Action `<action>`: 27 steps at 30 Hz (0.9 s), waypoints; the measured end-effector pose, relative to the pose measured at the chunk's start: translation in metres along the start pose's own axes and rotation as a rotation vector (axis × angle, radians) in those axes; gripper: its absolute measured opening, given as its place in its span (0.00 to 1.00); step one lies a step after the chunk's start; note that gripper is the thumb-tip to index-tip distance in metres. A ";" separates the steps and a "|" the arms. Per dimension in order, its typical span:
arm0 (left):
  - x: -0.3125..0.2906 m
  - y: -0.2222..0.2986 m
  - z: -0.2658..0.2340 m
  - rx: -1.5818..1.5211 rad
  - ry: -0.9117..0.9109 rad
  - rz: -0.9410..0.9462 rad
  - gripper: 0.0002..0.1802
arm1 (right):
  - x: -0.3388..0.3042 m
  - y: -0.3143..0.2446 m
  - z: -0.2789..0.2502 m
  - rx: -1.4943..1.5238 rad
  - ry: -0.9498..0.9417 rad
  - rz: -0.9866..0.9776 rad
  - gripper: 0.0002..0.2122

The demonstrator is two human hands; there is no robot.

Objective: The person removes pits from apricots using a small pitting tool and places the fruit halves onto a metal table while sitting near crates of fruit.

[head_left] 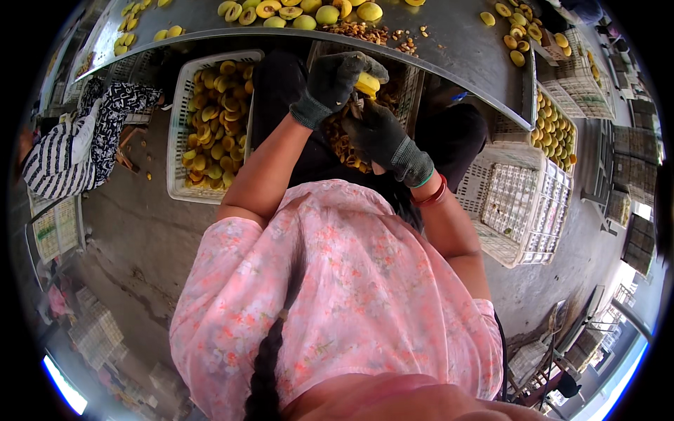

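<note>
My left hand (335, 78), in a dark grey knit glove, is closed around a yellow piece of fruit (367, 85) just off the table's near edge. Close below it, my right hand (387, 140), gloved the same way, grips a short tool (357, 108). Only a narrow part of this tool shows by the fingers, so I cannot make out its kind. Beneath both hands, between my knees, a crate (415, 95) holds yellow-brown fruit scraps (334, 144), partly hidden by my gloves.
Fruit halves (304, 22) and broken brown pit pieces (358, 31) lie on the metal table (449, 67). A white crate of fruit halves (175, 151) stands left; white crates (523, 203) and more fruit (554, 133) are right. A person in striped clothing (60, 165) sits far left.
</note>
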State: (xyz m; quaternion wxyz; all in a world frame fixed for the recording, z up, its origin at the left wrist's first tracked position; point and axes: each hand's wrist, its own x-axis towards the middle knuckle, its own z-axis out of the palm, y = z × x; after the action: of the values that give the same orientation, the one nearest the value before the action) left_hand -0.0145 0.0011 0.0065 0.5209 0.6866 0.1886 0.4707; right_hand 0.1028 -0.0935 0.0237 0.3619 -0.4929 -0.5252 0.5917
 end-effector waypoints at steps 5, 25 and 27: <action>-0.003 -0.009 -0.005 -0.008 -0.040 0.028 0.23 | -0.003 -0.008 -0.006 0.534 -0.120 0.308 0.04; 0.008 -0.019 -0.022 -0.532 0.570 -0.507 0.36 | 0.023 0.019 0.005 0.067 0.049 -0.118 0.04; 0.003 -0.011 -0.030 -0.449 0.670 -0.441 0.36 | 0.024 0.015 0.008 0.165 0.088 -0.051 0.04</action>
State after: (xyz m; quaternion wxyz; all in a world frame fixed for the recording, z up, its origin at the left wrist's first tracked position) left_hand -0.0359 0.0241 -0.0016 0.6547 0.3104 0.3815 0.5740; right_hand 0.0907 -0.0755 0.0036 0.4389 -0.4733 -0.4707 0.6015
